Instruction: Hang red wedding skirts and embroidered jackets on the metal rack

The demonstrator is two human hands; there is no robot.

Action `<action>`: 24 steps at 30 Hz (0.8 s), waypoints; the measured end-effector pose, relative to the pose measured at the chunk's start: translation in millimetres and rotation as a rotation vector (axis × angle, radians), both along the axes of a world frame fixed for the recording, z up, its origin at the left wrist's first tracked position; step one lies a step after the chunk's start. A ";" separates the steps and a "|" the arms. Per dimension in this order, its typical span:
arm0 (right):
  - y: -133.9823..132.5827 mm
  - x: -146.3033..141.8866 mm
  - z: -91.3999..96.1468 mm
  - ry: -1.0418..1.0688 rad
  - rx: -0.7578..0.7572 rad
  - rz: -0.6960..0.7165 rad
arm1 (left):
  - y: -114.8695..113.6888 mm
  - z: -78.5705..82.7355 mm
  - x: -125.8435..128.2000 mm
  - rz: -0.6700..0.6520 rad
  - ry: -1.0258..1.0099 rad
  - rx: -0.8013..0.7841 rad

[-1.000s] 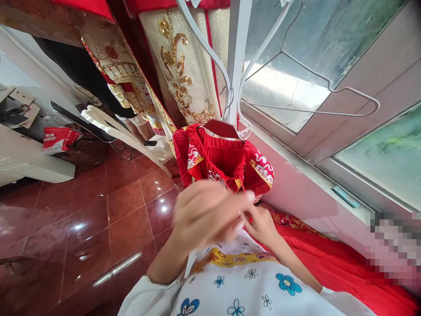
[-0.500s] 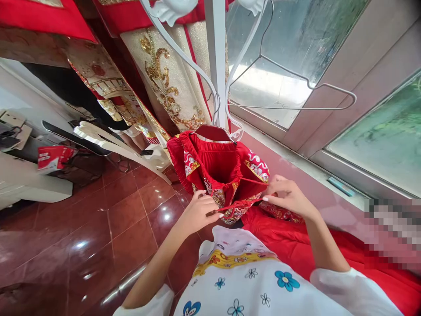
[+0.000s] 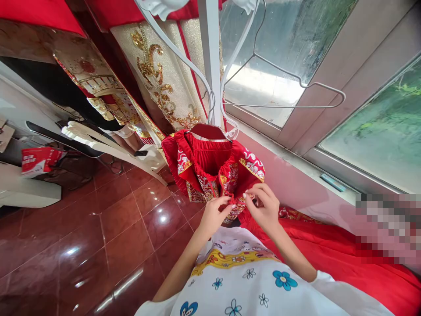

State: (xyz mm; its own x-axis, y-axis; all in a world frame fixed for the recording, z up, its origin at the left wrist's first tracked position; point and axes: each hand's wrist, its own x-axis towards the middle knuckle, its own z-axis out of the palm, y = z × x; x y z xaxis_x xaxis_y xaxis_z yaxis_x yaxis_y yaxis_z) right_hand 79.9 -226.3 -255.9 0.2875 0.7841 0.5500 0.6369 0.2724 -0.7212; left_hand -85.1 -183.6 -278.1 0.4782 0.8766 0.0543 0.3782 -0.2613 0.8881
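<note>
A red garment (image 3: 213, 153) with gold and silver embroidery hangs from a dark red hanger (image 3: 210, 131), its gathered neck opening facing up. At its lower front, a red drawstring cord (image 3: 231, 198) is bunched in a small tangle or knot. My left hand (image 3: 215, 215) pinches the cord between thumb and fingers, just left of the tangle. Close by on the right, my right hand (image 3: 265, 206) has its thumb and forefinger together at the cord, its other fingers curled. The exact bit of cord in the right fingertips is hard to make out.
A white metal rack (image 3: 212, 66) carries an unused wire hanger (image 3: 283, 83). Gold-patterned cream garments (image 3: 158, 74) hang at the back left. Red fabric (image 3: 322, 250) lies along the ledge at right, below a window (image 3: 381, 131). A white wooden chair-like frame (image 3: 115, 149) stands on the tiled floor.
Both hands have come together at the front of the garment. The cord, stretched between them before, is now gathered in a tight tangle. The view has shifted slightly right.
</note>
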 end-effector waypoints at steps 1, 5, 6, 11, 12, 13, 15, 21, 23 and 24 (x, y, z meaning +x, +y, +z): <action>-4.1 -6.5 -1.2 -0.008 -0.031 0.018 | -1.2 -0.9 0.8 0.032 -0.041 0.021; -9.4 -25.3 -8.6 0.105 -0.201 0.139 | -4.9 0.9 0.7 0.045 -0.102 0.123; -8.2 -26.9 -11.2 0.146 -0.222 0.161 | -5.4 1.7 0.0 0.027 -0.100 0.128; 0.1 -24.9 -21.7 0.175 -0.248 0.209 | -5.1 3.9 -4.4 -0.045 -0.014 0.178; 1.1 -24.4 -22.5 0.153 -0.248 0.206 | -4.7 4.1 -5.4 -0.016 0.007 0.231; 1.9 -24.3 -22.9 0.126 -0.248 0.210 | -4.1 4.4 -6.5 0.010 0.038 0.306; 2.8 -25.2 -22.5 0.061 -0.249 0.242 | -2.6 5.0 -9.5 0.006 0.127 0.485; 5.8 -22.3 -19.5 0.110 -0.272 0.246 | 9.0 4.9 -23.3 -0.093 0.211 0.574; 7.7 -15.4 -19.7 0.163 -0.280 0.144 | 15.8 4.9 -27.4 0.038 0.036 0.414; 8.7 -11.4 -20.0 0.187 -0.287 0.101 | 19.3 5.7 -28.9 0.111 -0.075 0.314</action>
State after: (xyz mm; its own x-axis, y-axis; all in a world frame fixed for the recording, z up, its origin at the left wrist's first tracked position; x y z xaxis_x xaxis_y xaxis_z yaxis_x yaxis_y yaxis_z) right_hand 68.5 -217.6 -275.9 0.2757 0.9284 0.2490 0.4674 0.0969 -0.8787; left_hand -114.0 -164.2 -272.4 0.3657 0.8577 0.3615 0.3564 -0.4878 0.7969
